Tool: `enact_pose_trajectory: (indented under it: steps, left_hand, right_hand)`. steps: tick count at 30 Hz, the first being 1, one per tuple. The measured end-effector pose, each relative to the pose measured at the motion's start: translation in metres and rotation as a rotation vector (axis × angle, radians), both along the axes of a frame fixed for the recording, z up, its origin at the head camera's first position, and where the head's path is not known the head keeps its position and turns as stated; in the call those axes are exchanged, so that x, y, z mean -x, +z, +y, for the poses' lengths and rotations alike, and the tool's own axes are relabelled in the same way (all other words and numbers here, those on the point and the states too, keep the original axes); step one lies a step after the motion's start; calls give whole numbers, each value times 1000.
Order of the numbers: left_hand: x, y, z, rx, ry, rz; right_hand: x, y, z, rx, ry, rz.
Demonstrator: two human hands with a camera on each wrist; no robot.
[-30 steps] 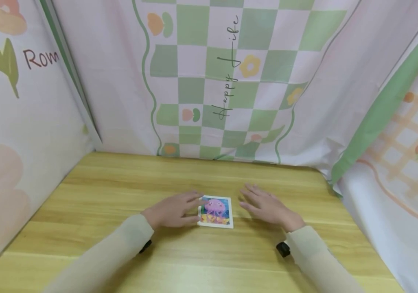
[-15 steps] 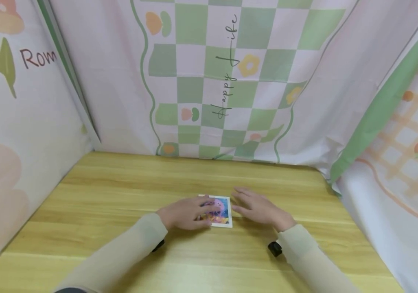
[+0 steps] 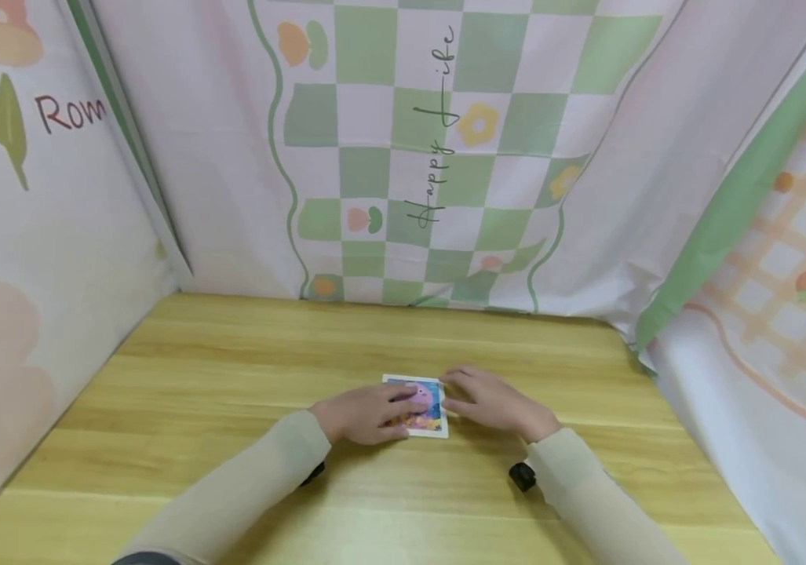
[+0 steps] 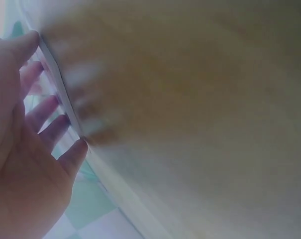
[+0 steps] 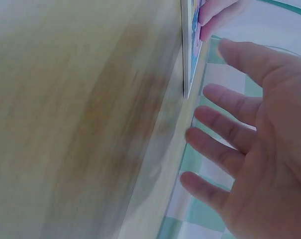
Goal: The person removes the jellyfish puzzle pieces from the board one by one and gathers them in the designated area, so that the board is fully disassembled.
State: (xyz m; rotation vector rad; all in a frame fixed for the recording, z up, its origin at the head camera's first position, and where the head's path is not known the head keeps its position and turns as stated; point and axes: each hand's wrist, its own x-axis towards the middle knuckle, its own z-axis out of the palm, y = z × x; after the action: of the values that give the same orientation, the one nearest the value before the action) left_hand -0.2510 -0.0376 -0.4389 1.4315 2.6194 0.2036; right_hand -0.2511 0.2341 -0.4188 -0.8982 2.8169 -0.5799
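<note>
A small square picture panel [image 3: 431, 416] with a white border and a pink jellyfish on blue lies flat on the wooden table. My left hand [image 3: 363, 414] reaches over its left half with fingers spread, covering part of the jellyfish. In the left wrist view, several fingertips of that hand [image 4: 21, 144] rest along the panel's thin edge [image 4: 60, 82]. My right hand [image 3: 494, 404] is beside the panel's right border, fingers loosely extended. The right wrist view shows this hand [image 5: 269, 134] with spread fingers and nothing in its grasp, close to the panel's corner [image 5: 186, 64].
The light wooden table [image 3: 247, 337] meets a green-and-white checked curtain [image 3: 417, 173] at the back. A white printed cloth [image 3: 35, 235] bounds the left side, and an orange-checked cloth [image 3: 791, 235] bounds the right.
My left hand has moved right, farther over the panel, covering more of the picture. My right hand has moved left, up to the panel's right border. The panel has stayed nearly in place.
</note>
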Motion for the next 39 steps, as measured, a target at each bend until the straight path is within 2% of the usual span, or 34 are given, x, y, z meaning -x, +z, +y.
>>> enact_pose_trajectory:
  steps: [8,17,24,35,39]
  left_hand:
    - [-1,-2,2,-12,24,-27]
    - [-2,-1,2,-9,20,-21]
    - [-3,0,2,-1,19,-17]
    - [2,1,1,-8,10,-1]
    - [2,1,1,-2,19,-16]
  right_hand:
    - [7,-4,-3,56,-24,-77]
    - [17,-7,-10,24,-80,-84]
    - [19,-5,-13,35,-112,-107]
    - [37,-1,-16,94,-30,-210]
    - [40,0,-17,102,-38,-247]
